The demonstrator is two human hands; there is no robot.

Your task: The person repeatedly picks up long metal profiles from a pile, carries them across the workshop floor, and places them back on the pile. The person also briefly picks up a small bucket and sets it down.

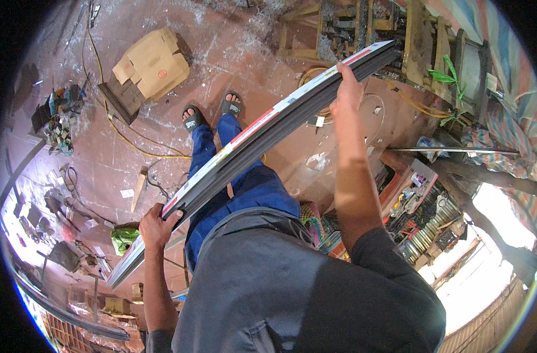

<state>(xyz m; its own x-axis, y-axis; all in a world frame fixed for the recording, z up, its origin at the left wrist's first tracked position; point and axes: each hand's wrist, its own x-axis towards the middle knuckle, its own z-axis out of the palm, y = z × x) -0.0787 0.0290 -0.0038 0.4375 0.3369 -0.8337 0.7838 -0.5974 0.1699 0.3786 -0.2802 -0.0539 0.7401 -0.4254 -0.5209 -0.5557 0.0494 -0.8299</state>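
We stand over a reddish-brown floor (pixel 209 70), scuffed and spotted with pale scraps and silvery litter. A yellow hose (pixel 108 117) snakes along it on the left, past a flattened cardboard box (pixel 162 67). Farther left lies a clutter of tools (pixel 59 117). On our right we see a wooden frame (pixel 418 41), a green plant (pixel 448 76), a striped sheet (pixel 509 112) and, lower down, a crowded spread of metal parts (pixel 430 226). Hard daylight burns out the lower right side.

Between us and the floor is a bundle of long strips (pixel 274 120), running slantwise from lower left to upper right, across and above our blue trousers (pixel 262 188). The strips are slim, dark and ridged lengthwise, packed closely together; a smooth white face with red and yellow patches runs along the far edge. Our sandals (pixel 232 105) are dark and open-toed.

Our left hand (pixel 157 226) holds the bundle near its lower end, bent at the wrist, thumb against the strips. Our right hand (pixel 348 94), arm stretched well forward, holds it near the upper end, one digit reaching the white face; its other fingers are mostly hidden.
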